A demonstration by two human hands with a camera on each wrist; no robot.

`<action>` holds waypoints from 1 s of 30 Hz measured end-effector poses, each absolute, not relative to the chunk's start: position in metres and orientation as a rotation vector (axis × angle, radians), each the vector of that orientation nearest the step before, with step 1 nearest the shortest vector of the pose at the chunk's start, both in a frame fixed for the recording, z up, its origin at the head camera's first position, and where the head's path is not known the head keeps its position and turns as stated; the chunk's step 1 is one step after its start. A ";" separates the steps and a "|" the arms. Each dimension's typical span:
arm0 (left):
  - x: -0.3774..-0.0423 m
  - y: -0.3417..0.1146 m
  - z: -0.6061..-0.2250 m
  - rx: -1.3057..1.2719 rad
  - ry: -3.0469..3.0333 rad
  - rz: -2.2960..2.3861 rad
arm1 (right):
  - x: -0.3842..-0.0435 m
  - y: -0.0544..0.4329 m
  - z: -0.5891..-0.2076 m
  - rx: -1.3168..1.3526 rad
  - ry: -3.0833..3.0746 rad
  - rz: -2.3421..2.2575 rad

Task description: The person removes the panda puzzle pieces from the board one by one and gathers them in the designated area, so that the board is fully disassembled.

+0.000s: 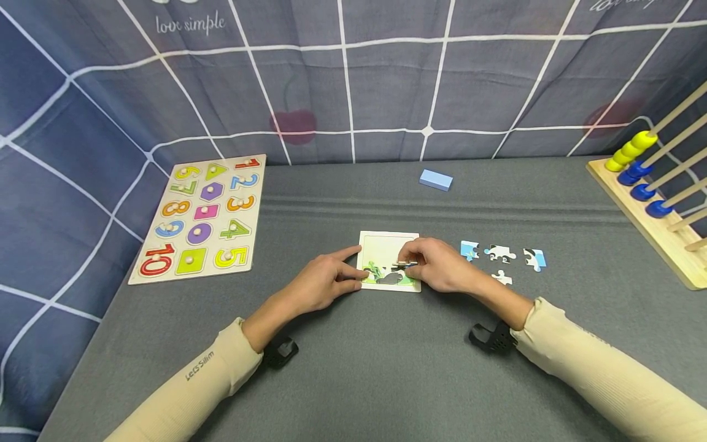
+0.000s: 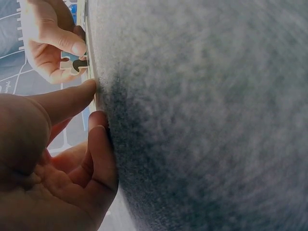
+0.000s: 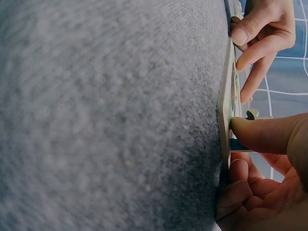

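Note:
A square wooden puzzle board [image 1: 386, 245] lies on the table, its lower part filled with a green, black and white picture. My left hand [image 1: 320, 283] touches the board's left edge with spread fingers. Above the board's right half, my right hand [image 1: 442, 267] pinches a puzzle piece [image 1: 405, 264] between thumb and fingers. In the left wrist view that puzzle piece [image 2: 74, 62] stands tilted up, its knobbed edge showing. The right wrist view shows the piece [image 3: 238, 145] partly hidden behind the thumb. Several loose puzzle pieces [image 1: 501, 253] lie right of my right hand.
A number-and-shape peg board [image 1: 196, 221] lies at the left. A blue block [image 1: 436, 180] sits behind the puzzle board. An abacus [image 1: 652, 209] with a wooden base stands at the far right. A grey checked curtain [image 1: 386, 92] borders the table's back and left.

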State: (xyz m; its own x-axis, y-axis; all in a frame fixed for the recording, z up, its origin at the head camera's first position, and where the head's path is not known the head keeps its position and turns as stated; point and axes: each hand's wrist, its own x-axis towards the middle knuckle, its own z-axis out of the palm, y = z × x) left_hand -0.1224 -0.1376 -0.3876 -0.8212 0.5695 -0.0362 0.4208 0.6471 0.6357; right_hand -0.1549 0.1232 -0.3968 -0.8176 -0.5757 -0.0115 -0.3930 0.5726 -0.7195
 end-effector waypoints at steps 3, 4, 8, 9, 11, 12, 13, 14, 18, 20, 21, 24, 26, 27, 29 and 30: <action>-0.123 -0.138 -0.388 0.805 2.634 0.929 | -0.155 0.123 -0.397 -0.805 2.555 -1.090; -0.123 -0.138 -0.389 0.805 2.633 0.928 | -0.155 0.124 -0.397 -0.807 2.554 -1.097; -0.123 -0.138 -0.390 0.811 2.632 0.921 | -0.155 0.126 -0.399 -0.821 2.541 -1.147; -0.123 -0.138 -0.390 0.811 2.632 0.918 | -0.155 0.126 -0.400 -0.829 2.538 -1.157; -0.123 -0.138 -0.389 0.807 2.632 0.914 | -0.155 0.127 -0.400 -0.855 2.537 -1.165; -0.123 -0.138 -0.389 0.806 2.633 0.910 | -0.155 0.127 -0.399 -0.874 2.542 -1.158; -0.123 -0.138 -0.389 0.800 2.633 0.909 | -0.155 0.126 -0.399 -0.891 2.553 -1.145; -0.123 -0.138 -0.389 0.792 2.630 0.910 | -0.155 0.126 -0.399 -0.907 2.566 -1.129; -0.123 -0.138 -0.389 0.786 2.632 0.905 | -0.154 0.126 -0.399 -0.952 2.594 -1.099; -0.124 -0.138 -0.389 0.787 2.630 0.908 | -0.154 0.127 -0.399 -0.955 2.590 -1.101; -0.124 -0.138 -0.389 0.792 2.633 0.907 | -0.154 0.128 -0.400 -0.956 2.581 -1.106; -0.124 -0.138 -0.390 0.796 2.633 0.906 | -0.155 0.129 -0.400 -0.960 2.555 -1.118; -0.123 -0.138 -0.390 0.799 2.633 0.906 | -0.155 0.129 -0.399 -0.954 2.546 -1.122; -0.123 -0.138 -0.389 0.800 2.633 0.905 | -0.155 0.129 -0.399 -0.952 2.546 -1.123; -0.123 -0.138 -0.389 0.798 2.629 0.905 | -0.155 0.128 -0.399 -0.943 2.557 -1.132; -0.123 -0.139 -0.389 0.798 2.630 0.904 | -0.155 0.128 -0.399 -0.932 2.565 -1.137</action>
State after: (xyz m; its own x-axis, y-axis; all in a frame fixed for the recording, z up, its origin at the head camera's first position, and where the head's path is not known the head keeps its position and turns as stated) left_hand -0.1233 -0.1385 -0.3891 -0.8194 0.5707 -0.0535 0.4171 0.6578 0.6271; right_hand -0.1546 0.1279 -0.3987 -0.7861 -0.6128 0.0810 -0.4715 0.5098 -0.7196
